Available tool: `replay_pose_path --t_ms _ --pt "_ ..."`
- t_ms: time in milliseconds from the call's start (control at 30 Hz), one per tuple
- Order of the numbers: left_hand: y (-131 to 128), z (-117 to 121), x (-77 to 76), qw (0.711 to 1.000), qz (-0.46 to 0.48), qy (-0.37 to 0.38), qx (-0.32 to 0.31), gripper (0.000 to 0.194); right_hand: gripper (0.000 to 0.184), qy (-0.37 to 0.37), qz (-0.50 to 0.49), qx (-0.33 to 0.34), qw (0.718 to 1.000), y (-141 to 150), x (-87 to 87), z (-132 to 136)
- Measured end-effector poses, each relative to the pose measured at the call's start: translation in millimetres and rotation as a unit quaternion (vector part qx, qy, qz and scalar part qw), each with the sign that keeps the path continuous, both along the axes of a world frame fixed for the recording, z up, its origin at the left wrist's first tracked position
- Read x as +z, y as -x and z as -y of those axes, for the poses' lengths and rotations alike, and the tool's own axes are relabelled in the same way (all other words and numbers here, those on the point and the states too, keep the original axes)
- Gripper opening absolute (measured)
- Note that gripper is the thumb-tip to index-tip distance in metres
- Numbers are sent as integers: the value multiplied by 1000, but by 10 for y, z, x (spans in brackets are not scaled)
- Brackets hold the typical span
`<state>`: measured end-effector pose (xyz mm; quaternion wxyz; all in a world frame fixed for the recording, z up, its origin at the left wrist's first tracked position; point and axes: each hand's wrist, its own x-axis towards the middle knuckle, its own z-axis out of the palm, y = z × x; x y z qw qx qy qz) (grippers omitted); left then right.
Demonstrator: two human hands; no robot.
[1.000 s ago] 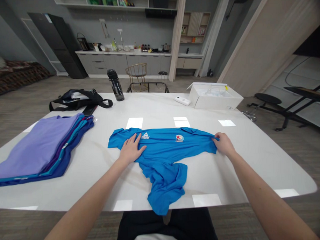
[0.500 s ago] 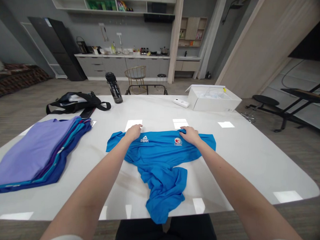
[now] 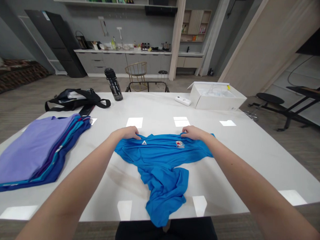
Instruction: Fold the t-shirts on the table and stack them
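A blue T-shirt [image 3: 161, 155] lies spread at its top and bunched lower down, its hem hanging just over the near table edge. It bears a white triangle mark at the left chest and a round red-star badge at the right. My left hand [image 3: 130, 133] pinches the shirt's top edge near the left shoulder. At the right shoulder, my right hand [image 3: 192, 133] grips the same edge, fingers closed on the cloth. The left sleeve is partly hidden behind my left hand and wrist.
On the white table [image 3: 256, 158], a stack of folded shirts [image 3: 37, 148] sits left. Behind it are a black bag [image 3: 77, 98] and a dark bottle [image 3: 113, 85]. A white box [image 3: 217, 97] and a small white device [image 3: 182, 100] stand at the far right.
Both hands have closed on the shirt's top edge, where the fingers lay over it before. The left shoulder cloth has been drawn up and inward, wrinkling the chest.
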<state>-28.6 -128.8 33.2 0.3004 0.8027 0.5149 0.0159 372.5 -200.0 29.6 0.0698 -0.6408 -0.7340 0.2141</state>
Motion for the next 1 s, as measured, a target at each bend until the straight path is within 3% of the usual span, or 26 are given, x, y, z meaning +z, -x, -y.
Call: replay_pose_path --t_ms 67,133,200,267,333,467,567,633,733,800,900,1000 --pt "45 44 183 997 66 -48 11 29 26 -61 -56 -5 997 -47 96 59" --pt "68 105 364 976 155 -148 46 30 30 -144 -140 -30 979 -98 196 110" --pt "55 146 494 930 238 -262 103 31 34 -222 -217 -79 947 -132 264 109" --pt "3 125 529 886 285 -329 160 29 36 -279 -254 -133 916 -128 267 25" --pt "-78 27 451 876 286 -332 202 28 37 -296 -248 -172 906 -71 195 -132" --pt "-241 -222 43 915 169 -248 269 29 39 -201 -131 -240 941 126 -82 -437" --pt "-280 -257 -280 926 85 -218 295 48 45 -144 -68 -277 947 183 -258 -464" --pt "-246 -197 -426 932 71 -232 269 59 51 -146 -61 -280 947 111 -334 -375" --pt "-94 -60 -529 934 89 -261 225 65 52 -155 -51 -233 959 -156 -419 -151" --pt "72 27 -552 931 83 -263 237 67 50 -159 -51 -191 967 -385 -482 14" --pt "363 132 -578 943 22 -231 240 60 51 -154 -30 -160 974 -688 -599 227" --pt "583 218 -614 953 -42 -231 193 48 56 -123 27 -139 982 -869 -720 344"
